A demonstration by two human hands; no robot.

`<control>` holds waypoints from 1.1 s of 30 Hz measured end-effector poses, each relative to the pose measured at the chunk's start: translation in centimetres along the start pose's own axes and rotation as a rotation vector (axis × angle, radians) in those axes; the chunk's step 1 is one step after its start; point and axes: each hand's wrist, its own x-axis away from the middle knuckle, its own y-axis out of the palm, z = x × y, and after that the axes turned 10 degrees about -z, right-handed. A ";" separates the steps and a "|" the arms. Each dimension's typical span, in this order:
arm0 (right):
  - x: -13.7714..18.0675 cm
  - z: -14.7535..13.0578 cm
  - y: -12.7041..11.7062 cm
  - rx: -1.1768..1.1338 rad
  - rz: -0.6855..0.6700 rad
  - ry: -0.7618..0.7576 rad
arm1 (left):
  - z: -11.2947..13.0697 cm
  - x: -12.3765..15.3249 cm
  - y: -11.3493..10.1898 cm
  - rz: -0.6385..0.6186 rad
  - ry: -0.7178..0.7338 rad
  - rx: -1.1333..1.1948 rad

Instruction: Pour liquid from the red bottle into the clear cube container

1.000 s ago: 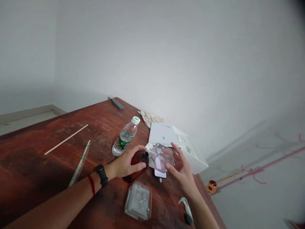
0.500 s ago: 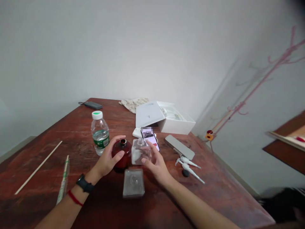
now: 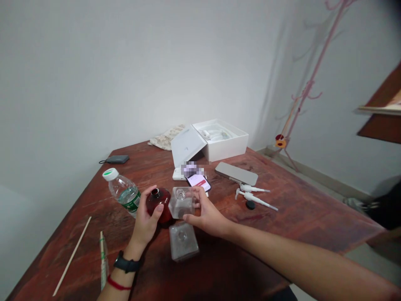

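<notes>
My left hand is wrapped round a dark red-brown bottle whose neck is open at the top. Close against it on the right is a clear square bottle, gripped at its right side by the thumb and fingers of my right hand. A second clear square bottle stands nearer to me on the wooden table, touched by neither hand. Two white pump heads lie to the right of my right hand, beside a small black cap.
A water bottle stands left of my left hand. Chopsticks and a wrapped pair lie at the left. Behind are a phone, a grey case, an open white box, a cloth and a power bank.
The camera view has tilted and turned, shifting the whole scene. Both hands keep their hold on the red-brown bottle and the clear bottle, which stay side by side.
</notes>
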 end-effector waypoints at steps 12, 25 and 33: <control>-0.4 1.1 -0.1 -0.062 -0.017 0.006 | -0.2 0.0 0.6 0.109 -0.053 -0.084; -0.9 1.2 -0.5 -0.180 -0.065 0.022 | -0.2 -0.3 0.6 0.144 -0.058 -0.130; -1.0 1.0 -0.9 -0.171 -0.054 0.013 | 0.3 -0.3 0.6 0.142 0.002 -0.199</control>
